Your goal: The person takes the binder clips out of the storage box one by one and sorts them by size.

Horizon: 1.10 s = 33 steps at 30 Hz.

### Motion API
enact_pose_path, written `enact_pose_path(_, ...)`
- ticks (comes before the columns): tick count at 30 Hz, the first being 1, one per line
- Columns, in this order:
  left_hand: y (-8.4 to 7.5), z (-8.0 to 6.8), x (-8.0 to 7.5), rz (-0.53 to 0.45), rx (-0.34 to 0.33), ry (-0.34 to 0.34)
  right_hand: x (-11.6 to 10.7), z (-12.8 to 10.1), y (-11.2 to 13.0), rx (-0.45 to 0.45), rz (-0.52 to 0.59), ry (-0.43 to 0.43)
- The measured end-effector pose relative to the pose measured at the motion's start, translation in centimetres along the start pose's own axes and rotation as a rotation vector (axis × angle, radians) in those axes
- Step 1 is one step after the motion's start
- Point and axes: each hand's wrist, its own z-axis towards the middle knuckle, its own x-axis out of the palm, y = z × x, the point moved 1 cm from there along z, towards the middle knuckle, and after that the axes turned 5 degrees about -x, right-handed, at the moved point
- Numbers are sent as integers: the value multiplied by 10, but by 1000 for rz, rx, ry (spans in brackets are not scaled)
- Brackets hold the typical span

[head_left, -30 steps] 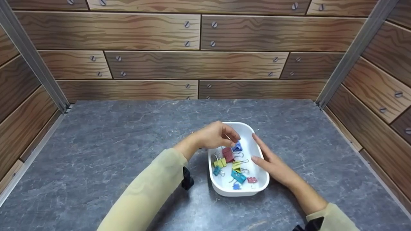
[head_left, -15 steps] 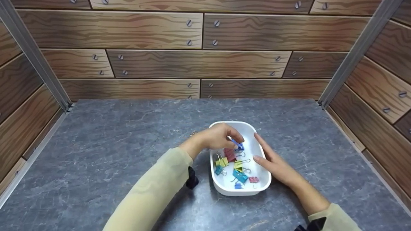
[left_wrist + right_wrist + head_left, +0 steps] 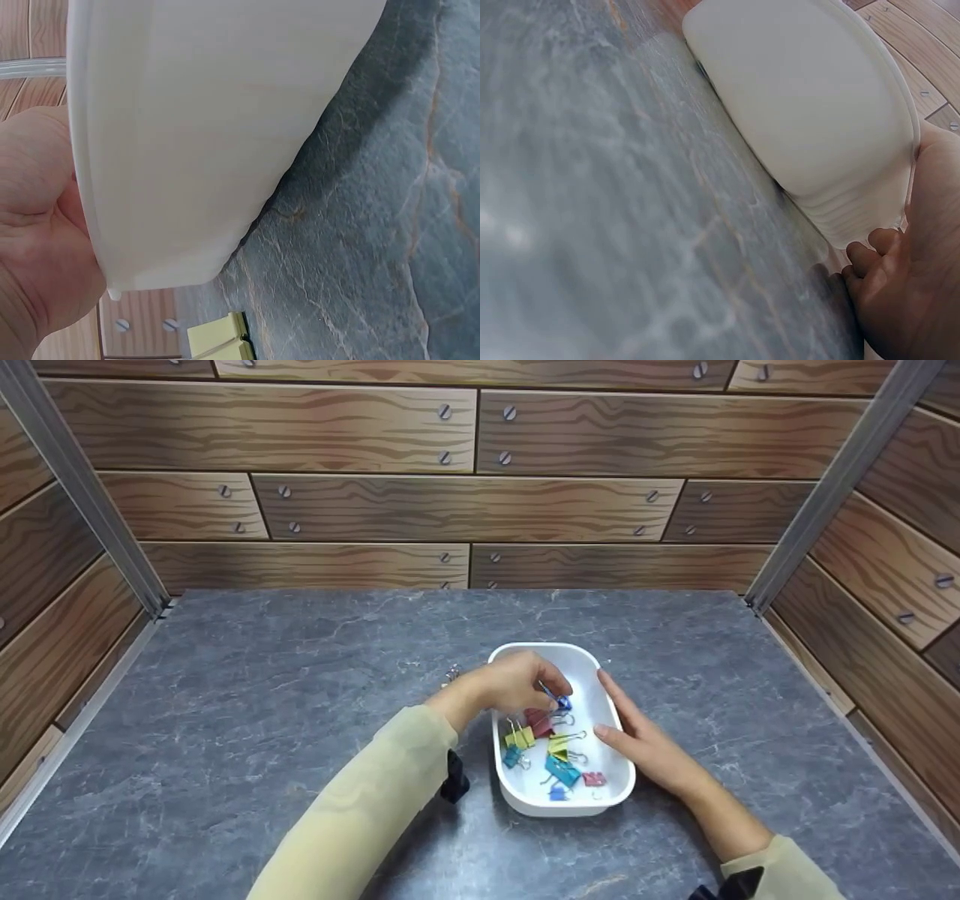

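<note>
A white plastic tub [image 3: 553,811] stands on the table with several coloured binder clips inside. My left hand [image 3: 517,682] reaches over its left rim and pinches a blue binder clip [image 3: 564,703] between thumb and fingers. Near it lie a red binder clip [image 3: 538,723] and two yellow ones, one at the left [image 3: 519,737]. Toward the front are a teal binder clip [image 3: 562,771], a small pink one [image 3: 593,779] and a small blue one [image 3: 557,793]. On the tub's right wall, my right hand [image 3: 649,750] holds on, thumb over the rim, fingers outside.
Beyond the tub, partly behind my left wrist, a yellow binder clip [image 3: 221,337] sits on the grey marbled table [image 3: 262,697]. Wood-patterned panels [image 3: 360,510] enclose the back and sides, with metal posts [image 3: 825,502] in the corners.
My left hand has dipped slightly deeper into the tub, and the blue binder clip has turned between its fingertips. The right hand stays on the tub's wall.
</note>
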Motion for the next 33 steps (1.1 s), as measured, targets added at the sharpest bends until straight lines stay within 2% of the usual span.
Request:
enact_pose_path(7,0,2,3,55,20,-35,-1,1,-3,-6,23,10)
enact_pose_path(13,1,3,5,44,19,-53,-2,1,-3,-24,8,10)
enact_pose_path(20,-1,2,5,29,40,-70,-3,0,-2,-64,-92,-18)
enact_pose_path(25,-1,3,7,27,17,-80,-5,-1,-2,-62,-187,-48)
enact_pose_path(33,-2,0,7,-9,-1,-102,-4,-2,0,-68,-222,-56)
